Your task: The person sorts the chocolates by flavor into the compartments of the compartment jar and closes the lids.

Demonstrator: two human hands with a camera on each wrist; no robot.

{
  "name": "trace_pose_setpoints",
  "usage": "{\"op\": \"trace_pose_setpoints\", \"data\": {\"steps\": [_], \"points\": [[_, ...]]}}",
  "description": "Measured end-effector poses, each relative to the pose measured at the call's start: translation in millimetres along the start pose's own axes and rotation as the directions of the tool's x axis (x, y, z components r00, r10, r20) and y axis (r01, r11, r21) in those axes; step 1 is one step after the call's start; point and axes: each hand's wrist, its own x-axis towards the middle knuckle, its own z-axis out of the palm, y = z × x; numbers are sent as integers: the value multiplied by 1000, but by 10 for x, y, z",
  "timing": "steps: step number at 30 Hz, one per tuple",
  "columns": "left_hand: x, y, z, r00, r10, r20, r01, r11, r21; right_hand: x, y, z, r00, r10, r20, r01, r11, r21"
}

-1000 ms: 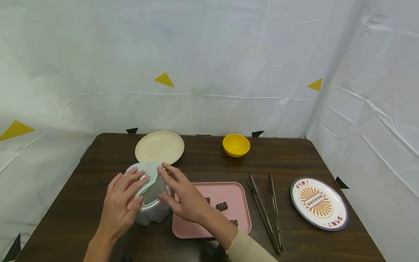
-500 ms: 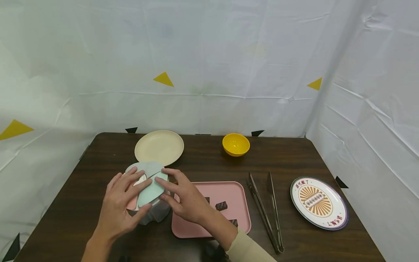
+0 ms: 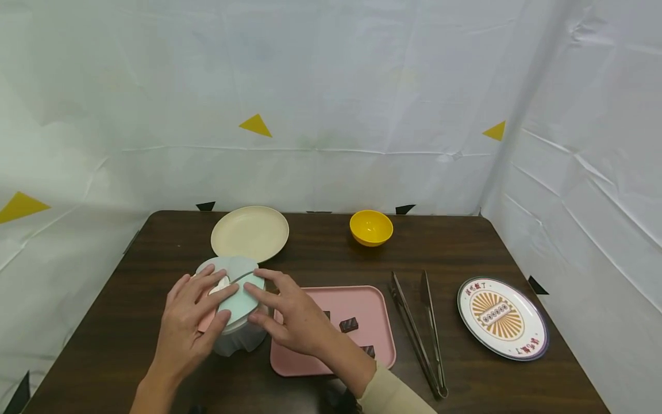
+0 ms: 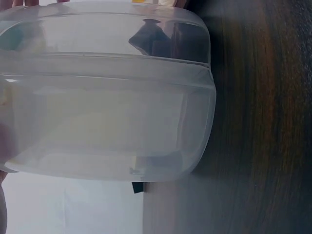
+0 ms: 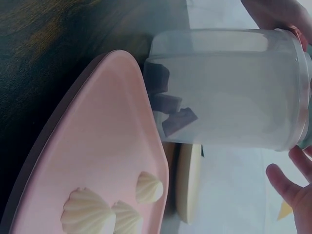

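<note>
A translucent plastic canister [image 3: 238, 342] stands upright between my hands. Its lid is split into pale green, mint and pink segments, and the mint flap [image 3: 245, 302] lies down over the opening. My left hand [image 3: 186, 322] rests its extended fingers across the lid's left side, thumb by the front rim. From the right, the fingertips of my right hand [image 3: 295, 316] touch the mint flap, the thumb beside the rim. Dark brown pieces [image 5: 180, 122] show through the canister wall near its bottom in the right wrist view.
Right of the canister lies a pink tray [image 3: 336, 299] with dark chocolate-like blocks [image 3: 349, 325] and cream shell-shaped pieces [image 5: 87, 212]. Farther right are metal tongs [image 3: 421, 339] and a printed plate [image 3: 501, 319]. A cream plate [image 3: 250, 230] and yellow bowl [image 3: 371, 228] stand at the back.
The canister's mint flap, raised a second ago with the opening showing, has swung down flat. My right fingers have come down with it; my left thumb shifted at the front rim.
</note>
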Motion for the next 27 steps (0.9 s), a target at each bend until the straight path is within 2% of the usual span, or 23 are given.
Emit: {"op": "trace_pose_setpoints", "data": {"steps": [7,14,27], "points": [[5,5,0,1000,-11,0,11,1000,-3,-2,4,12,999,40,6,-40,999,-14],[13,-3,3,1000,5,5,-6,1000,12,12,4,15,999,47,-19,-47,999,-14],[23,8,-11,999,31,22,-32,998,52,25,36,3,999,51,1,-51,999,18]]}}
